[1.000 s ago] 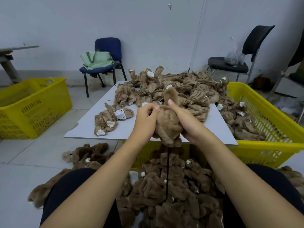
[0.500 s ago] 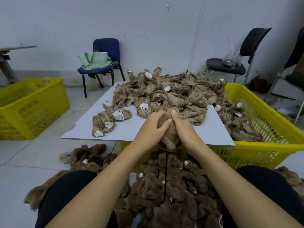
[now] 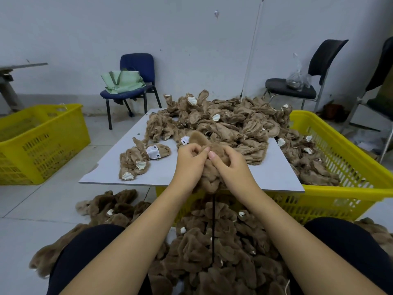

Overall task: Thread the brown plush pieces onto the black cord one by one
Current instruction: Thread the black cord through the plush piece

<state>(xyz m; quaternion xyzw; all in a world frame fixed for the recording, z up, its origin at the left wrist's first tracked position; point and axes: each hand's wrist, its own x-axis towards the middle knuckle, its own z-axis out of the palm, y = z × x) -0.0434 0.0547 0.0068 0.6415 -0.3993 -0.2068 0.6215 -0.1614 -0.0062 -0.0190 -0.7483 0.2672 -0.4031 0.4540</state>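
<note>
My left hand (image 3: 190, 161) and my right hand (image 3: 230, 166) both grip one brown plush piece (image 3: 209, 177) above the near edge of the grey board (image 3: 168, 173); thumbs and fingertips meet at its top. A black cord (image 3: 213, 226) hangs straight down from under that piece into a heap of threaded darker plush pieces (image 3: 212, 252) between my knees. A large pile of loose plush pieces (image 3: 225, 126) covers the far half of the board. A small separate clump (image 3: 138, 161) lies at the board's left.
The board rests on a yellow crate (image 3: 348, 173) that holds more plush pieces. Another yellow crate (image 3: 40, 143) stands on the floor at left. A blue chair (image 3: 136, 81) with a green bag and a black chair (image 3: 302, 81) stand by the wall.
Both hands have lowered with the plush piece and squeezed it together. The piece has slid further down along the cord.
</note>
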